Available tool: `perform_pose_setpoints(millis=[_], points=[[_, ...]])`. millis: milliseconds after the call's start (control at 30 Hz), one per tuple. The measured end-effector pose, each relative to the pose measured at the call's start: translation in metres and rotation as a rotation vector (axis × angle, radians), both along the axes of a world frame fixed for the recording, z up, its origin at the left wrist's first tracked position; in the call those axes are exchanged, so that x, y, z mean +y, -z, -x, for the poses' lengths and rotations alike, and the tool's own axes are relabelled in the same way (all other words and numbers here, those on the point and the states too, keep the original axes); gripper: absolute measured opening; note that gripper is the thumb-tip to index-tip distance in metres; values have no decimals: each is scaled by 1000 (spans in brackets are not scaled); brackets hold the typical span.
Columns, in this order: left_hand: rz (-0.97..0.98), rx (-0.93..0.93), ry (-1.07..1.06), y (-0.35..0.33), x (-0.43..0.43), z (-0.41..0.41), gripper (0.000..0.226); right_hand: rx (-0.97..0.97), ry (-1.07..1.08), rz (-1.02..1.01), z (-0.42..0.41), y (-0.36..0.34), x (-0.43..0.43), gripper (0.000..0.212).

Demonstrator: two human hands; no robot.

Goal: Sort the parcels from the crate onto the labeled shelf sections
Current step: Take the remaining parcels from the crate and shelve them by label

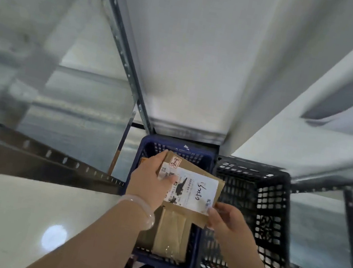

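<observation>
Brown card makes up the one parcel point(191, 166) held up in the air, a bit toward 6 o'clock from the middle of the view. It has one white label point(196, 191) with black writing on it. Two hands hold it. The left hand point(151, 183) grips its 9 o'clock edge, with the thumb lying on the label. The right hand point(226, 219) pinches its 5 o'clock corner. One pale bracelet point(146, 210) sits on the left wrist. Two crates stand side by side on the shiny floor point(6, 210). The blue crate point(161, 263) is right under the parcel, and the black crate point(270, 208) is at its 3 o'clock side. One more flat parcel point(171, 236) lies in the blue crate. Any others are hidden. One grey shelf post point(125, 43) runs up toward 11 o'clock.
</observation>
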State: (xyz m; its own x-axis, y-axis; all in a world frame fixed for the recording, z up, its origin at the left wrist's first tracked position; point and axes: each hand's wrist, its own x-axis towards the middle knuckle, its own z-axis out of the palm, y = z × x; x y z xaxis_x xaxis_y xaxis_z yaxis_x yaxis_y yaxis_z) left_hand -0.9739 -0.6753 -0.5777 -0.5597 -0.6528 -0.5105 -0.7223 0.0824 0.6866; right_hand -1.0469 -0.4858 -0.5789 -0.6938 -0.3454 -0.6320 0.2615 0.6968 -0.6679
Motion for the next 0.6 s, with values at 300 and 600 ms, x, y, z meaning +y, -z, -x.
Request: perform_pose_setpoints(millis=[300,600], points=[[106,139,439,-213,37,1,60,-53,-337,182,37,-203,19,87],[25,453,266,-327,89,0,91,204,251,488,-9,-315,56,57]])
